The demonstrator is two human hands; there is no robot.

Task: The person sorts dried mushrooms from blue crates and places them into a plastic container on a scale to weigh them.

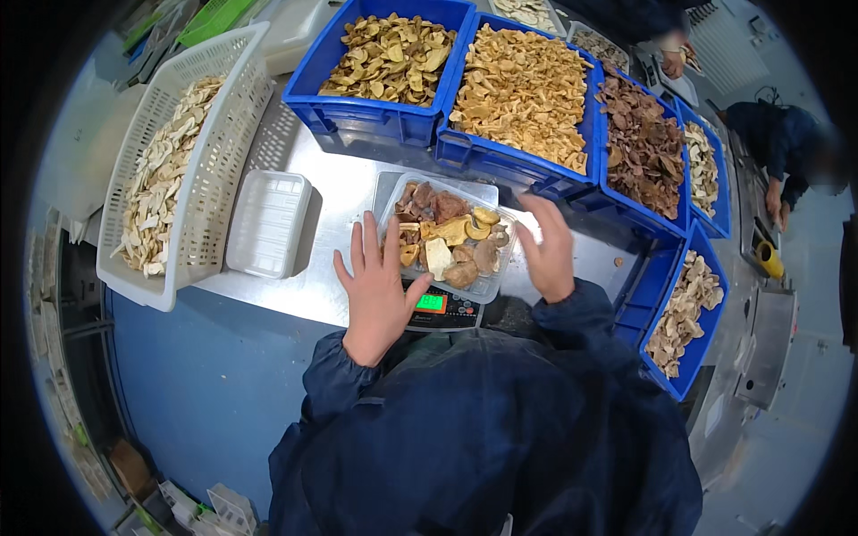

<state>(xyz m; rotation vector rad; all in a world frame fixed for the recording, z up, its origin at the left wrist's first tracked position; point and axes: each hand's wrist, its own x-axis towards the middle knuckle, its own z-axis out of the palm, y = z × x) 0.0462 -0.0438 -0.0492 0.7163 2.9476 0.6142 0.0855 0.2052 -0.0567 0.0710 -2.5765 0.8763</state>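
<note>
A clear plastic tray [493,287] filled with mixed mushroom slices [451,231] rests on a digital scale [452,303] whose display is lit green. My left hand [375,288], fingers spread, is over the tray's left side and holds nothing. At the tray's right edge, my right hand [551,248] is curved with thumb and fingers apart, nothing between them; whether a fingertip touches the rim I cannot tell. An empty clear plastic tray [267,224] lies on the steel table to the left.
A white perforated basket [224,144] of pale slices stands far left. Blue crates [375,120] of dried mushrooms line the back, and another blue crate [694,375] stands at the right. A co-worker's hand [672,63] and another co-worker [777,141] are beyond them.
</note>
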